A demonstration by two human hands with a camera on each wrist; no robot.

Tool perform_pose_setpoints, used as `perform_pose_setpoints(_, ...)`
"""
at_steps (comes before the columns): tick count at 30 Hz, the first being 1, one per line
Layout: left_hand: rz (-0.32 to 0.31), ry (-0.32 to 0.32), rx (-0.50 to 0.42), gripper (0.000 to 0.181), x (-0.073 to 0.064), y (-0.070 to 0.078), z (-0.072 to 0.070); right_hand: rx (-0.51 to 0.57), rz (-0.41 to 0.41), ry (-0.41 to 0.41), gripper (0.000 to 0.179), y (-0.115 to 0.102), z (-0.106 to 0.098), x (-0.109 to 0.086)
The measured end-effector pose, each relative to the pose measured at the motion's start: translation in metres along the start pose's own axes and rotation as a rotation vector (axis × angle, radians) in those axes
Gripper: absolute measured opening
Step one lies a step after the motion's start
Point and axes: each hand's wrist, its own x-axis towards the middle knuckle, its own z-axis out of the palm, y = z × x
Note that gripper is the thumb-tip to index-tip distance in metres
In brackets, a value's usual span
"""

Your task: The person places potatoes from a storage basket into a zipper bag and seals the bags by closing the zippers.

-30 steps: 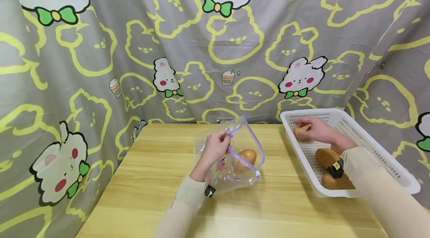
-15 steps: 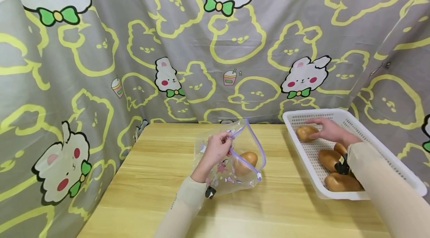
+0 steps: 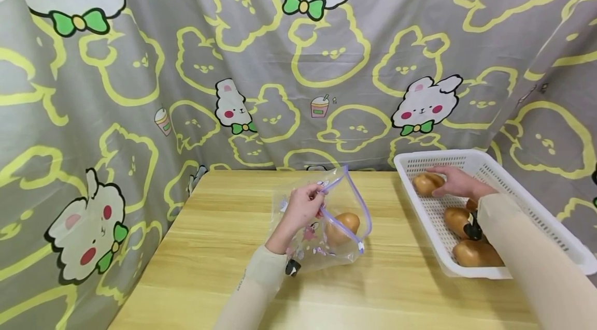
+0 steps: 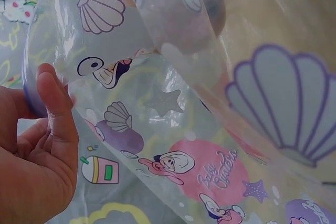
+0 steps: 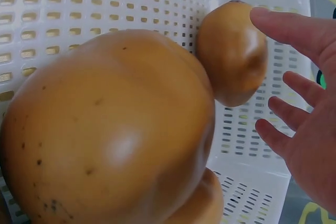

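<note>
My left hand (image 3: 303,206) pinches the edge of a clear plastic zip bag (image 3: 298,247) with a purple seal and printed shells. The bag's mouth gapes to the right, and one brown potato (image 3: 342,229) lies inside. My right hand (image 3: 459,184) is in the white basket, at the right side of a potato (image 3: 426,184) near the far left corner. In the right wrist view its fingers (image 5: 294,114) are spread apart, and the thumb lies close to that potato's top; whether it touches, I cannot tell. A large potato (image 5: 115,129) fills the near part of that view.
The white perforated basket (image 3: 422,226) stands at the right of the wooden table (image 3: 210,247). More potatoes lie in its near part, such as one potato (image 3: 475,253) at the front, partly under my right forearm. A patterned curtain (image 3: 261,60) hangs behind and at both sides.
My right hand has moved off the far potato toward the right, so more of that potato shows. The left hand keeps its hold on the bag. The head view has shifted slightly.
</note>
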Motion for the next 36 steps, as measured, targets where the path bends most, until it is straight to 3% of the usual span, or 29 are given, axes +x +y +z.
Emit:
perform_pose_setpoints(7, -0.017, -0.004, -0.001, 0.016, 0.000, 0.001, -0.002, -0.035, -0.060, -0.024, 0.075, 0.008, 0.008, 0.006)
perform_pose_setpoints(13, -0.004, -0.007, 0.000, 0.018, -0.001, -0.001, -0.003, -0.045, -0.065, -0.023, 0.073, 0.013, 0.011, 0.006)
perform_pose_setpoints(22, -0.010, -0.013, 0.005, 0.015, -0.002, -0.002, -0.004, -0.072, 0.004, -0.013, 0.058, 0.012, 0.017, 0.010)
perform_pose_setpoints(27, -0.014, -0.023, 0.010, 0.016, -0.003, -0.001, -0.005, -0.043, 0.050, -0.027, 0.064, 0.006, 0.019, 0.010)
perform_pose_setpoints(32, 0.043, -0.018, 0.010, 0.016, -0.004, -0.002, -0.008, -0.017, 0.043, -0.064, 0.071, 0.002, 0.018, 0.009)
perform_pose_setpoints(36, 0.040, -0.018, 0.014, 0.016, -0.005, -0.002, -0.009, 0.025, 0.041, -0.087, 0.070, 0.002, 0.018, 0.006)
